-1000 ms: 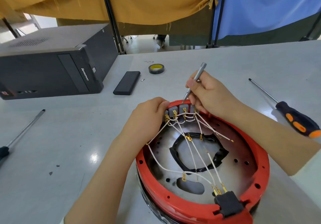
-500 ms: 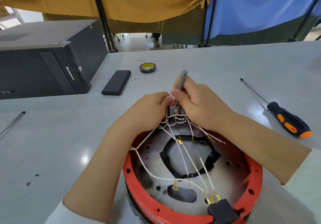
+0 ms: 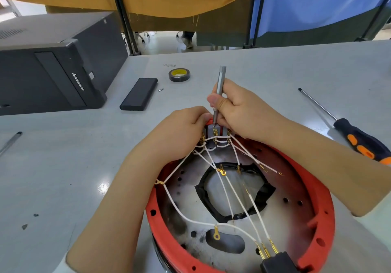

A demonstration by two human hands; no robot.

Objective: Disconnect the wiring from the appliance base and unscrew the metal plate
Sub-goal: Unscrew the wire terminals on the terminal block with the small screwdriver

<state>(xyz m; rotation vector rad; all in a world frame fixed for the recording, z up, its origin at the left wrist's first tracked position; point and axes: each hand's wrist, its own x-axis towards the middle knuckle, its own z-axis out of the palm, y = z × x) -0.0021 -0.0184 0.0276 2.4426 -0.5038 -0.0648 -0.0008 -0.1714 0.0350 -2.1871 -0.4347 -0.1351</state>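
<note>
The round appliance base (image 3: 317, 239) has a red rim and lies upside down in front of me. Its metal plate (image 3: 281, 190) shows holes and a black-edged central opening. White wires (image 3: 234, 200) with brass terminals run from a black plug (image 3: 277, 262) at the near rim to a grey terminal block (image 3: 220, 132) at the far rim. My right hand (image 3: 243, 111) grips a slim silver screwdriver (image 3: 220, 86), nearly upright, its tip on a brass terminal of the block. My left hand (image 3: 182, 133) curls over the rim and holds the block from the left.
A black computer case (image 3: 48, 71) stands at the far left. A black flat box (image 3: 139, 97), a tiny loose bit (image 3: 161, 90) and a roll of tape (image 3: 179, 74) lie behind the base. An orange-black screwdriver (image 3: 357, 137) lies right; another tool's shaft (image 3: 10, 141) lies left.
The silver screwdriver has swung from a rightward slant to nearly upright, its tip now on a terminal. My left hand has closed in against the block.
</note>
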